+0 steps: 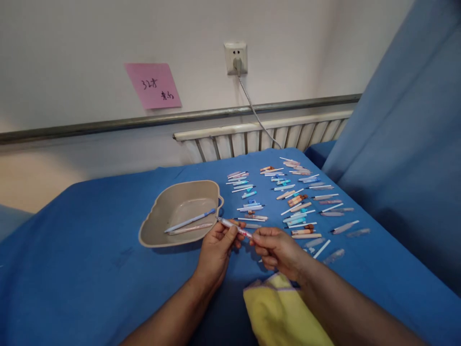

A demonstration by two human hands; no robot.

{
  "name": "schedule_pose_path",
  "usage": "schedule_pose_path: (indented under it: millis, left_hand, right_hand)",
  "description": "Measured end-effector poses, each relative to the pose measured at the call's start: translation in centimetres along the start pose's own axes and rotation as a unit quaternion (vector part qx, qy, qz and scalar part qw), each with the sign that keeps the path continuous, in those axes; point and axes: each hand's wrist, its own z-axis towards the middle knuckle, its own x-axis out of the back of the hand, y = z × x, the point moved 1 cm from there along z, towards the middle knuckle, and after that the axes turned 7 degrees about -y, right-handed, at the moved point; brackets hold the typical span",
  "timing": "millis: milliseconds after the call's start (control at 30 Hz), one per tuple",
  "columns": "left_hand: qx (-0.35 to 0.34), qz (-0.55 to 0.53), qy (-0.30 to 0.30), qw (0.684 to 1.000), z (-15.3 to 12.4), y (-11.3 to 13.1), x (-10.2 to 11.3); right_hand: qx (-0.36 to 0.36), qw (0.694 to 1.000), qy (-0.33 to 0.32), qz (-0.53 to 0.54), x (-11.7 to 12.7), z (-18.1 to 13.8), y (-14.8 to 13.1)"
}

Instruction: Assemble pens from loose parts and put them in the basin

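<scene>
Between my two hands, a pale pen (230, 224) with a pinkish-red patterned barrel is held nearly level above the blue cloth. My left hand (220, 242) pinches it near the middle, its tip pointing left toward the bin. The fingers of my right hand (275, 247) are closed on the pen's right end. Just left of my hands sits a beige plastic bin (151, 226). Inside it lie a blue pen (190, 221) and a pinkish pen (190, 229), side by side. Under my right forearm is a yellow cloth (277, 307).
Rows of pen parts (295, 202), with white refills, caps and barrels, spread over the right side of the blue-covered table (90, 254). Behind stand a radiator (259, 137) and a plugged-in cable (252, 105). A blue curtain (403, 120) hangs at right; a pink note (154, 86) is on the wall.
</scene>
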Motion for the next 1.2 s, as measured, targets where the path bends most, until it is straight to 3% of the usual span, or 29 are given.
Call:
schedule_pose_path:
  millis: [67, 100, 167, 233, 333, 400, 467, 567, 633, 733, 833, 1033, 1200]
  left_hand:
    - [-0.001, 0.001, 0.014, 1.0, -0.1, -0.2, 0.0]
    - [-0.001, 0.0, 0.021, 1.0, -0.2, -0.4, -0.1]
    - [0.002, -0.005, 0.03, 1.0, -0.3, -0.7, -0.2]
    - [0.009, -0.004, 0.039, 0.999, -0.5, -0.9, -0.4]
    - [0.012, 0.007, 0.066, 0.998, -0.7, -1.2, -0.4]
    - [0.01, 0.005, 0.076, 0.997, -0.7, -1.3, -0.4]
    - [0.013, 0.0, 0.073, 0.997, -0.7, -1.3, -0.3]
    - [0.018, -0.007, 0.052, 0.998, -0.6, -1.1, -0.3]
    - [0.026, -0.018, 0.018, 0.999, -0.6, -0.8, -0.3]
    - [0.051, -0.038, -0.036, 0.997, -0.5, -0.2, -0.4]
    - [0.061, -0.059, -0.057, 0.995, -0.6, 0.1, -0.5]
    - [0.023, -0.054, 0.02, 0.998, -0.6, -0.2, -0.6]
    - [0.041, -0.067, -0.009, 0.997, -0.5, 0.7, -0.5]
  right_hand:
    - [0.094, 0.98, 0.103, -0.14, 0.0, -0.1, -0.1]
    - [0.144, 0.952, 0.14, -0.233, -0.1, -0.2, -0.2]
    - [0.215, 0.881, 0.157, -0.39, -0.4, -0.6, -0.5]
    - [0.248, 0.828, 0.149, -0.48, -0.5, -1.0, -0.9]
    - [0.251, 0.802, 0.146, -0.522, -0.6, -1.4, -1.3]
    - [0.234, 0.815, 0.149, -0.509, -0.5, -1.2, -1.2]
    - [0.2, 0.863, 0.153, -0.439, -0.3, -0.9, -1.0]
    - [0.106, 0.969, 0.099, -0.202, 0.0, -0.2, -0.5]
    - [0.038, 0.998, 0.032, -0.034, 0.0, 0.0, -0.2]
    - [0.006, 0.997, -0.011, 0.075, 0.0, 0.0, -0.4]
    - [0.043, 0.997, 0.016, 0.055, -0.1, -0.1, -0.7]
    - [0.125, 0.983, 0.08, -0.105, -0.3, 0.0, -0.5]
    - [0.007, 0.997, -0.016, 0.081, -0.5, -0.4, -0.4]
